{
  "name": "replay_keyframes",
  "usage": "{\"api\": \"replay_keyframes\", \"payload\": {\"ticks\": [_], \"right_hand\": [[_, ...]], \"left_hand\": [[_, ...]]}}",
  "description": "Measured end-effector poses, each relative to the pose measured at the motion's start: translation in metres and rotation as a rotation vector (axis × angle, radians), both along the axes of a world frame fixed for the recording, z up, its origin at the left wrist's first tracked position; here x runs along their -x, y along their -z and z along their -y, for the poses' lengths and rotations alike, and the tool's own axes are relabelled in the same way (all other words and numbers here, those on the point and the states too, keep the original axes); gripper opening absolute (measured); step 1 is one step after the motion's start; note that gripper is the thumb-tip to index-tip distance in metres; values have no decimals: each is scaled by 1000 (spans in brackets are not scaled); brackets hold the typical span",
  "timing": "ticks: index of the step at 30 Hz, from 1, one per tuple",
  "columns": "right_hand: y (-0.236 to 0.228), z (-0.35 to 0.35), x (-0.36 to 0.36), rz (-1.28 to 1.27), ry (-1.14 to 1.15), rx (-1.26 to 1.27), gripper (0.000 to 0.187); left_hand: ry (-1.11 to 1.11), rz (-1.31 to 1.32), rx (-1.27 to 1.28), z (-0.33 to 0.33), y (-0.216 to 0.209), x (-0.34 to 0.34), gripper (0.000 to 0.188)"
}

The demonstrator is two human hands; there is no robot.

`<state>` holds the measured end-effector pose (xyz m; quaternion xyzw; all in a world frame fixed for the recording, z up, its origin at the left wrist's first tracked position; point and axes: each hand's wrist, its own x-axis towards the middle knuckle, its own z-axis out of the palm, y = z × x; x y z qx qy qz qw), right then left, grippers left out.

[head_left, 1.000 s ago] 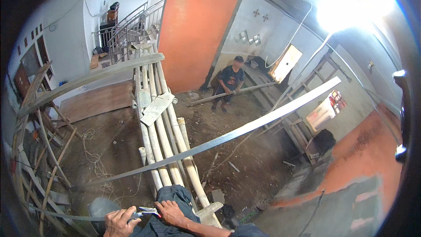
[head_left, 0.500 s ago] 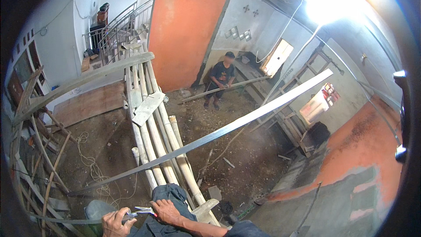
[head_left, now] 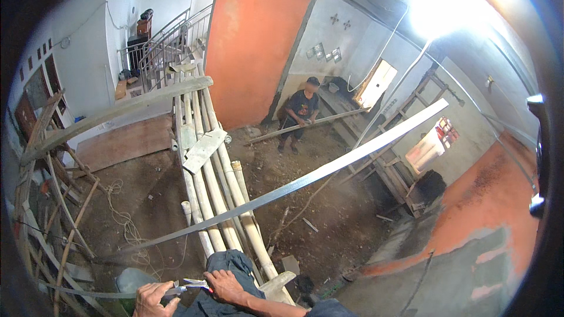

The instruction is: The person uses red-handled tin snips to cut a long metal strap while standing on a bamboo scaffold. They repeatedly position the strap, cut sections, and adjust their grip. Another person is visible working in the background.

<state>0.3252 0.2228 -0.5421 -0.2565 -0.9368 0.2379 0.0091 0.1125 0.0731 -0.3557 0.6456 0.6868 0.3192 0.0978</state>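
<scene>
Low in the view, my left hand (head_left: 154,300) is closed, finger and thumb pinching the grey end of a thin metal strip (head_left: 175,290). Beside it, my right hand (head_left: 225,286) rests on my dark-trousered knee, curled over the red handle of a pair of snips (head_left: 197,283). Their bright blades point left, at the strip's end, and look parted. Most of the handle is hidden under my fingers. A long, light metal profile (head_left: 305,181) slants across in front of me, over the bamboo poles, rising to the right; neither hand touches it.
Several bamboo poles (head_left: 214,223) run away from me, carrying a loose board (head_left: 203,151) and a wooden crossbeam (head_left: 117,111). Below lies a dirt floor (head_left: 158,191) with tangled rope (head_left: 124,223). Another person (head_left: 302,108) sits by the far wall with a long strip. Timber frames stand left.
The whole view has shifted slightly down and right as my head moved. My hands hold nearly the same pose, with the snips still by the strip's end.
</scene>
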Motion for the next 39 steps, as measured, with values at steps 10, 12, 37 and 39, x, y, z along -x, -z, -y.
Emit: {"api": "replay_keyframes", "payload": {"ticks": [10,12,37,39], "right_hand": [[0,0,-2,-54,-9,-9,53],[-2,0,-1,-33,-16,-27,50],[-2,0,-1,-43,-27,-10,51],[-3,0,-1,-39,-26,-13,51]], "left_hand": [[-14,43,-103,-2,14,-1,48],[-11,30,-139,-1,18,0,49],[-117,35,-162,-1,29,-9,57],[-121,33,-169,-1,30,-10,57]]}}
